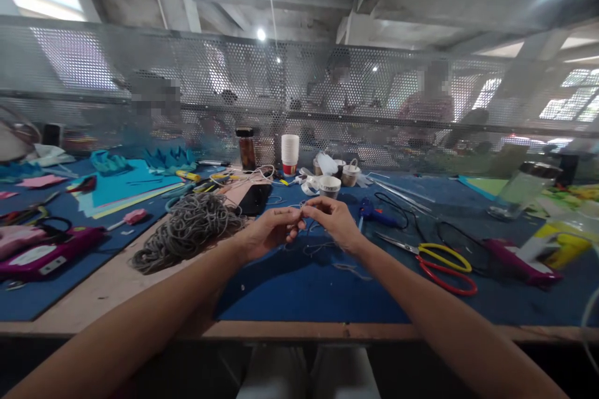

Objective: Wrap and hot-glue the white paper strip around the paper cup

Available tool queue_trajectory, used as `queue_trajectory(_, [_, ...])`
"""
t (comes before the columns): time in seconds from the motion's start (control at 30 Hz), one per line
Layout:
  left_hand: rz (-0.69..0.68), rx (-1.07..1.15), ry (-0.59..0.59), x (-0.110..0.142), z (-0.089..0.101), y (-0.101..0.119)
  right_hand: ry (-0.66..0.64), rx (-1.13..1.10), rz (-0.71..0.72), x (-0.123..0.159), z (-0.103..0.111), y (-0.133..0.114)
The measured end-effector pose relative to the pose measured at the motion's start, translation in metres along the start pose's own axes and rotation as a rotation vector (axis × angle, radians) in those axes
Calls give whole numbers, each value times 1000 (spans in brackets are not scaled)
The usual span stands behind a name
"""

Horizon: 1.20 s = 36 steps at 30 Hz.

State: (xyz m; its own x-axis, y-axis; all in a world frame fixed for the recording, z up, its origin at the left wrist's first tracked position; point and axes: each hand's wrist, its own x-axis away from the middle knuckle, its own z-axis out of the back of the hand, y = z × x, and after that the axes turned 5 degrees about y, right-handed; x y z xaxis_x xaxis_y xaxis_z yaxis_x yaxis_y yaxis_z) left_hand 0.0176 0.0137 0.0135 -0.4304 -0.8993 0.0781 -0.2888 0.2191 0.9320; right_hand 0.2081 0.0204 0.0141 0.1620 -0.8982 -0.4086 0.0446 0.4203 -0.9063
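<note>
My left hand (269, 232) and my right hand (337, 222) meet fingertip to fingertip over the blue mat (299, 299). Both are closed in a pinch on a thin grey cord, mostly hidden by the fingers. Below them, loose cord strands (321, 248) lie on the mat. A large tangled bundle of grey cord (191, 227) rests left of my left hand. Just beyond my fingers stands a small cup with printed letters (329, 187). Close to my right hand are a blue glue gun (381, 214) and open scissors (416, 250) with one yellow and one red handle loop.
A stack of paper cups (290, 153), a dark-filled jar (246, 148) and a black phone (255, 199) stand or lie farther back. Coloured sheets (133, 184) are at left. Purple boxes (53, 254) flank both sides. Behind a perforated metal screen (253, 87) sit other people.
</note>
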Motion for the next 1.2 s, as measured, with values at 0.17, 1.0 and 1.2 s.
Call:
queue_trajectory(0.17, [-63,-25,33,-1,-1,-2,16,33,-12,1,0,-4])
queue_trajectory(1.0, [-115,-20,61,0,-3,-4,-14,-4,-13,0,0,3])
queue_trajectory(1.2, [-198,-96,120,1,-3,-5,16,5,12,-1,-1,3])
